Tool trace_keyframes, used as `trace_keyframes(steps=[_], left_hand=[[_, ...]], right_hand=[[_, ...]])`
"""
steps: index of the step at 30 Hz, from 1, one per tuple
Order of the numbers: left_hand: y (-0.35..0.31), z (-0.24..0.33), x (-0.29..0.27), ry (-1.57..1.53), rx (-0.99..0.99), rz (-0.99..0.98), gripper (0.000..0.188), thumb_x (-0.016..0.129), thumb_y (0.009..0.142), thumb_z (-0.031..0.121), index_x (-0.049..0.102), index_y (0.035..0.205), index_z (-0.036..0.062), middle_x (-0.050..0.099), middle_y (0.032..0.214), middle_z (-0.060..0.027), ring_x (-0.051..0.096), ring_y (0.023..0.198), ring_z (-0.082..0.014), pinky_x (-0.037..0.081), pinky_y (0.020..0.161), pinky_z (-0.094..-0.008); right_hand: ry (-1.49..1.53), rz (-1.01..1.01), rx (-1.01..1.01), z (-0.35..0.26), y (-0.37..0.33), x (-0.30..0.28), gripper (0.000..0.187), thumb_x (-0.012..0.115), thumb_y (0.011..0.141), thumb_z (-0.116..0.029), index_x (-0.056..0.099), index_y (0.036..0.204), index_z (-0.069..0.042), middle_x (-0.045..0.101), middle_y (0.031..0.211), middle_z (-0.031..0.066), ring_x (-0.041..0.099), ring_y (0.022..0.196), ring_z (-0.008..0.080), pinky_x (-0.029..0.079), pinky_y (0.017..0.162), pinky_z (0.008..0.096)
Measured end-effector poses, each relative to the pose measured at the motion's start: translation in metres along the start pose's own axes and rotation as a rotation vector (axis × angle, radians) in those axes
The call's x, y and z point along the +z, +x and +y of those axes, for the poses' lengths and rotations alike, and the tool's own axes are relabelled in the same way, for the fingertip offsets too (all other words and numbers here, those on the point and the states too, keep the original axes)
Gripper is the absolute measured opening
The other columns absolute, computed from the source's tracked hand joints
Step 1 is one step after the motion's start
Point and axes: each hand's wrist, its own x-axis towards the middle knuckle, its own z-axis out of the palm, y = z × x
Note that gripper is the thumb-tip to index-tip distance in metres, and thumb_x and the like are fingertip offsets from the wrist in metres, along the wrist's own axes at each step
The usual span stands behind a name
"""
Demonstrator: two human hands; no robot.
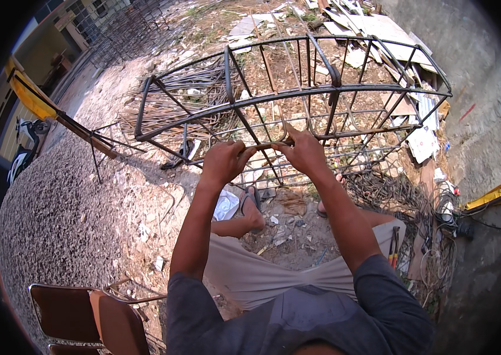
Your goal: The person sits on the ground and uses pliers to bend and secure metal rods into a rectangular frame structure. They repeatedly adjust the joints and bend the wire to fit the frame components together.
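A long cage of dark steel reinforcing bars (pixel 256 99) stretches across in front of me, made of lengthwise bars joined by rectangular hoops. At its near side, both my hands are closed on a thin rusty steel rod (pixel 267 145). My left hand (pixel 222 162) pinches the left end with the thumb along it. My right hand (pixel 305 155) grips the other end, where a thin piece rises past the fingers. Whether that piece belongs to the same rod, I cannot tell. Parts of the cage's lower bars are hidden behind my hands.
Bundled rusty bars (pixel 185 97) lie beyond the cage at left. Tangled wire (pixel 387 195) covers the ground at right, near pliers with red handles (pixel 394 248). A gravel heap (pixel 61 219) and brown chair (pixel 67 313) are at left; a concrete wall (pixel 481 118) stands at right.
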Motion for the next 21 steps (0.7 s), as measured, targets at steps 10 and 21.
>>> trace_keyframes(steps=[10,21], left_hand=[[0.020,-0.002,-0.006,-0.020,-0.092,-0.213,0.049,0.071,0.095,0.051,0.072,0.074,0.0070,0.063,0.062,-0.0143,0.064,0.060,-0.0376,0.047,0.056,-0.0477],[0.030,0.006,0.004,-0.071,-0.318,-0.513,0.059,0.058,0.096,0.068,0.083,0.102,0.0152,0.079,0.083,-0.0053,0.075,0.080,-0.0277,0.055,0.070,-0.0423]], right_hand=[[-0.025,-0.008,0.014,-0.003,0.003,-0.001,0.078,0.074,0.087,-0.062,0.059,0.145,-0.012,0.071,0.098,0.0237,0.071,0.094,0.0414,0.058,0.077,0.0508],[0.000,0.040,-0.008,-0.003,0.001,-0.001,0.076,0.076,0.088,-0.059,0.061,0.144,-0.010,0.073,0.098,0.0177,0.070,0.095,0.0384,0.056,0.080,0.0488]])
